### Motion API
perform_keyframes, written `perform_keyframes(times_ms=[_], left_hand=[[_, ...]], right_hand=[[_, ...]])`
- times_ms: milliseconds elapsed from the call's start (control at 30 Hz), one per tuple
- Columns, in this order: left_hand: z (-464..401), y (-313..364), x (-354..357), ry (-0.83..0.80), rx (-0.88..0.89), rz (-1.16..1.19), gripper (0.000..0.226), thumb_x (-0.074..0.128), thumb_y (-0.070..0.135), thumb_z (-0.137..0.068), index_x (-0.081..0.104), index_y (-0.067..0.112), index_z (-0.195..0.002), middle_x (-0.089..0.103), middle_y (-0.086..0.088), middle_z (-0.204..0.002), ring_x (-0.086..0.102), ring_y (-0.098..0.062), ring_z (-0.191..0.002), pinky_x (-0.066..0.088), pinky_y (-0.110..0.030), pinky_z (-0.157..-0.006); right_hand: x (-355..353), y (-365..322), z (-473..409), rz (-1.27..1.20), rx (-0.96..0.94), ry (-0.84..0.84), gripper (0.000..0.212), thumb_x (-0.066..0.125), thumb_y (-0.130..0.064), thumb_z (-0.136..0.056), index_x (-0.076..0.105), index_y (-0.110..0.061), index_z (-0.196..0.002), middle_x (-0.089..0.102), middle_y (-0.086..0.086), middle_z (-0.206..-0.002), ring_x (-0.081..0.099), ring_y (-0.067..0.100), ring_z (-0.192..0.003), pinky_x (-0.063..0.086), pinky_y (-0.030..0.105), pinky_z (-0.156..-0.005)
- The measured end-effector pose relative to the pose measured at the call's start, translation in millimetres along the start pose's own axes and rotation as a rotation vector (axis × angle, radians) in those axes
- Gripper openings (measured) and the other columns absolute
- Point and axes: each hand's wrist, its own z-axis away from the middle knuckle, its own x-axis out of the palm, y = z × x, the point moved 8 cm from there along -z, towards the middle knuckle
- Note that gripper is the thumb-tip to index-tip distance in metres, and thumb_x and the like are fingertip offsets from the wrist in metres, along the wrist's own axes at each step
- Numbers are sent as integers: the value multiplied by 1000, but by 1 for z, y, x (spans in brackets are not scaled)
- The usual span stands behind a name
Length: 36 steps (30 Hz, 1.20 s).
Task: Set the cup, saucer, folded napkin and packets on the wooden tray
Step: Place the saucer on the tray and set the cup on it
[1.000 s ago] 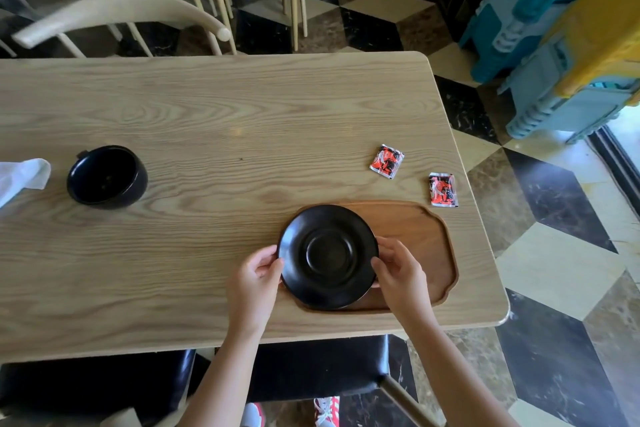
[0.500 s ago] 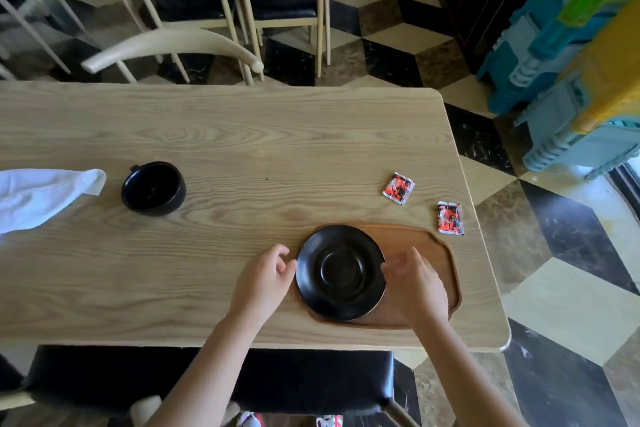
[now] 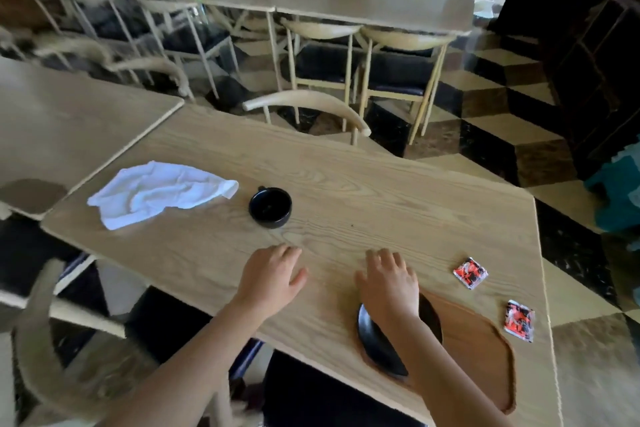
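The black saucer (image 3: pixel 375 345) lies on the left end of the wooden tray (image 3: pixel 481 354), half hidden under my right forearm. My right hand (image 3: pixel 389 284) hovers over the table just beyond the saucer, fingers apart and empty. My left hand (image 3: pixel 272 279) is further left above bare table, also spread and empty. A black cup (image 3: pixel 270 206) stands upright in the middle of the table, ahead of both hands. Left of the cup a white napkin (image 3: pixel 156 192) lies crumpled. Two red packets (image 3: pixel 470 272) (image 3: pixel 518 320) rest on the table to the right of the tray.
The pale wooden table (image 3: pixel 363 204) ends close on the right past the packets. A chair back (image 3: pixel 308 104) curves along its far edge. A second table (image 3: pixel 69 121) adjoins at the left, with more chairs and tables behind.
Both hands have let go of the saucer, which now lies on the tray, and have moved forward and left toward the cup. The view has tilted up and swung left.
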Motion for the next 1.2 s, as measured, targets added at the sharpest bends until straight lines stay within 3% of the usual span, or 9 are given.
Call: perform_keyframes(times_ms=[167,300,500,567,667,800,1000,1100,1200], left_hand=[[-18,-60,-3,-24,-106,-44,38,42,40,-77,65,11,-87,66,-4,-72,63,-26,-60,52,-33,-54],[-37,-109,18,-92,-129,-46,41,41,41,-78,66,11,-91,65,-3,-70,63,-26,-60,52,-32,-55],[-98,-191,49,-127,-96,-74,43,45,40,-79,63,6,-98,65,-9,-73,64,-31,-62,51,-35,-54],[-121,-204,59,-158,-59,-79,48,59,37,-80,58,3,-113,66,-14,-86,65,-34,-73,50,-39,-61],[-150,-204,78,-216,17,-107,71,60,41,-82,33,10,-139,56,-10,-119,56,-31,-105,42,-41,-83],[-170,-200,97,-319,166,-158,85,61,39,-80,12,18,-146,32,-2,-147,41,-26,-127,37,-40,-98],[-162,-205,105,-441,92,179,68,63,26,-80,33,18,-141,29,2,-151,34,-20,-134,30,-30,-104],[-151,-203,108,-424,81,366,62,68,23,-78,41,13,-133,39,-1,-141,45,-20,-124,35,-28,-98],[-135,-207,119,-441,21,561,52,69,24,-79,47,14,-125,44,5,-122,54,-9,-104,43,-27,-93]], right_hand=[[-2,-51,-43,-4,-77,51,41,43,-36,-91,45,-14,-126,51,7,-127,46,28,-116,41,39,-89],[22,-85,-77,-22,-94,28,47,55,-33,-84,50,-10,-125,57,12,-120,51,34,-109,46,43,-82],[65,-123,-147,46,-58,-61,62,40,-43,-93,18,-15,-143,36,8,-141,35,27,-127,40,40,-94],[75,-137,-170,65,-50,-57,64,41,-44,-92,17,-15,-143,35,8,-141,36,27,-125,41,39,-92],[91,-147,-194,89,-29,-96,69,46,-42,-90,14,-12,-144,35,8,-141,36,27,-126,41,38,-92],[104,-147,-203,121,-7,-174,70,54,-34,-87,19,-7,-141,39,9,-137,41,26,-122,43,36,-90],[114,-142,-203,-117,104,-279,43,49,-9,-86,37,-10,-126,59,15,-106,57,33,-92,41,34,-61],[118,-132,-198,-343,201,-248,48,45,-2,-82,42,-19,-127,63,14,-101,60,33,-87,50,37,-65],[121,-114,-189,-434,280,-216,53,46,-5,-83,43,-27,-132,66,9,-108,64,31,-88,54,39,-75]])
